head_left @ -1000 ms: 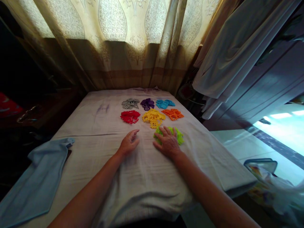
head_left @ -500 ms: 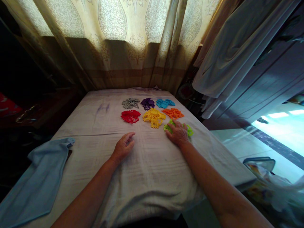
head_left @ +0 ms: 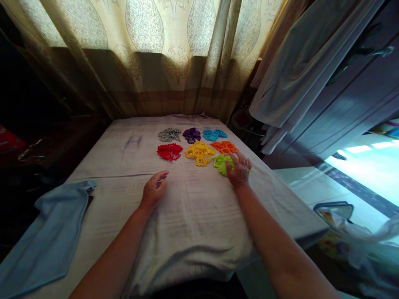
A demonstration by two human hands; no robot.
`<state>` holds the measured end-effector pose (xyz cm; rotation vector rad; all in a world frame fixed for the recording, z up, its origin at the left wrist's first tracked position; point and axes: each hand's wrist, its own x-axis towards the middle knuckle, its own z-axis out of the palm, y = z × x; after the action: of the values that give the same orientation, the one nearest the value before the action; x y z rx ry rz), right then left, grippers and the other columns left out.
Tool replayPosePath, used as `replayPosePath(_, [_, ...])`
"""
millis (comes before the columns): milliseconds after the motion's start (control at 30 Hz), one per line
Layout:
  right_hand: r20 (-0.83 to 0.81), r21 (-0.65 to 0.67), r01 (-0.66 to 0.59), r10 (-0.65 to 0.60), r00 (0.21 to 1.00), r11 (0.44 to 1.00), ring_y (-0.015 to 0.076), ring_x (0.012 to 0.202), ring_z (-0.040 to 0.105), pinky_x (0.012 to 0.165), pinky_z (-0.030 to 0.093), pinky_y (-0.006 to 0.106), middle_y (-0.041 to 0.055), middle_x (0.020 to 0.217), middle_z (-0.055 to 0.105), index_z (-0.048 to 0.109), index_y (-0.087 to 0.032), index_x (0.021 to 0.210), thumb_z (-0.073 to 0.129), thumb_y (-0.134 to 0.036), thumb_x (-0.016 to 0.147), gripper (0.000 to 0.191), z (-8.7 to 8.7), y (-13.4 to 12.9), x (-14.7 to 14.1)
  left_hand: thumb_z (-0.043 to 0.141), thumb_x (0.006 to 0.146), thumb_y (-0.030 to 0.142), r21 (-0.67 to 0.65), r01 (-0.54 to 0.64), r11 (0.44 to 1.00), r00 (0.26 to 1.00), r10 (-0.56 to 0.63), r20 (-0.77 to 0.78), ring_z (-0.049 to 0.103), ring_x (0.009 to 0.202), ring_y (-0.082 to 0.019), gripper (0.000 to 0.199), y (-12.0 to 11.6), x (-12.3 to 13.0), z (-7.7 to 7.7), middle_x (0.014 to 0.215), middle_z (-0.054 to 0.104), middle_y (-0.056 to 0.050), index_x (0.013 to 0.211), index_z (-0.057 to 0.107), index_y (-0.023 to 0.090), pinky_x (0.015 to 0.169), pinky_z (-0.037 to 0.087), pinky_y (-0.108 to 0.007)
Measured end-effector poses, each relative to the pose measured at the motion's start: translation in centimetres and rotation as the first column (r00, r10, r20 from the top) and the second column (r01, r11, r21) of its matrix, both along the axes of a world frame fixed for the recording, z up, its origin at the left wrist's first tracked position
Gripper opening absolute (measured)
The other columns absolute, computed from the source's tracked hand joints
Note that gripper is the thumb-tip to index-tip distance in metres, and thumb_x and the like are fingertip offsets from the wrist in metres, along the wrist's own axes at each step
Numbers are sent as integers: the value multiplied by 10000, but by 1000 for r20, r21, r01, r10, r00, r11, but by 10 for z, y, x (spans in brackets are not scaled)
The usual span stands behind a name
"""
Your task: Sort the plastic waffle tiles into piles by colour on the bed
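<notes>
Moved: since the earliest frame, the green pile [head_left: 220, 164] has been shifted rightward and away, the left hand [head_left: 155, 187] has been drawn leftward, and the right hand [head_left: 239, 168] has been carried along with the pile.
Right hand: laid over the green pile's right part, fingers bent downward; whether any piece is pinched cannot be told, as the fingertips are hidden.
Left hand: held well apart from the right, half curled, thumb parted from the fingers; nothing is seen gripped.
Green pile: placed under the right hand, its left part left uncovered, well apart from the left hand.
Green pieces' handling: judged light and fairly stiff, likely plastic lattice; easily slid or scattered, and loose pieces could be left behind.
Green pieces' hold: best cupped from both sides, or a single piece pinched by its edge.
Orange pile [head_left: 224, 147]: set just beyond the green.
Yellow pile [head_left: 200, 153]: set left of the orange, with the red pile [head_left: 169, 152] farther left.
Far row: grey [head_left: 169, 134], purple [head_left: 191, 135] and blue [head_left: 214, 134] piles, laid out on the sheet [head_left: 193, 216].
</notes>
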<state>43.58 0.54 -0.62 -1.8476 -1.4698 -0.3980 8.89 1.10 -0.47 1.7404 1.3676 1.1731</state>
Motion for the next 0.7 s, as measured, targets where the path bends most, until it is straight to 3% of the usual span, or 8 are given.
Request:
replayPosePath(100, [-241,171,185,-141,960,968,290,1262,486,1079,335,515,182,1325,565,598,-149,1263,317,-365,937,482,-6,-7,14,513,805,387,10,-140,990,989,140,-41,687,933,-198,406,3,-18,5,1057,734,-75,1111,674,173,883,551,-346])
replayPosePath(200, [-393,250,307,-193,899,918,300,1223,513,1050,387,502,220,1252,592,593,-91,1234,270,-359,932,516,-10,-11,26,499,806,392,31,-261,965,959,263,-105,686,880,-201,431,5,-38,8,1015,735,-76,1124,677,163,850,547,-339])
replayPosePath(267, [-373,255,280,-173,911,925,304,1226,510,1050,390,509,219,1247,593,593,-94,1223,281,-366,927,509,-11,-13,28,491,811,390,67,-307,949,936,314,-162,681,854,-200,428,3,-50,10,1010,733,-72,1123,684,168,838,543,-335])
replayPosePath(433, [-135,219,47,-18,991,975,290,1240,513,1050,393,493,190,1304,581,611,-132,1210,340,-393,921,474,-10,-20,28,465,823,342,188,-314,931,880,359,-311,666,852,-197,372,-8,-73,14,1006,731,-53,1065,710,201,844,531,-312])
replayPosePath(533, [-92,197,61,-44,995,978,285,1231,527,1051,389,487,176,1309,590,614,-141,1209,328,-398,926,478,-11,-25,38,455,819,326,211,-292,933,860,353,-368,660,852,-201,371,-12,-82,16,1010,728,-57,1056,711,199,846,525,-309])
replayPosePath(700, [-158,179,120,-92,983,976,309,1245,505,1043,391,519,214,1304,581,593,-106,1225,313,-388,920,502,-19,-23,56,441,812,320,210,-308,928,838,369,-402,653,831,-201,379,-13,-91,17,1018,731,-67,1039,716,190,847,514,-304])
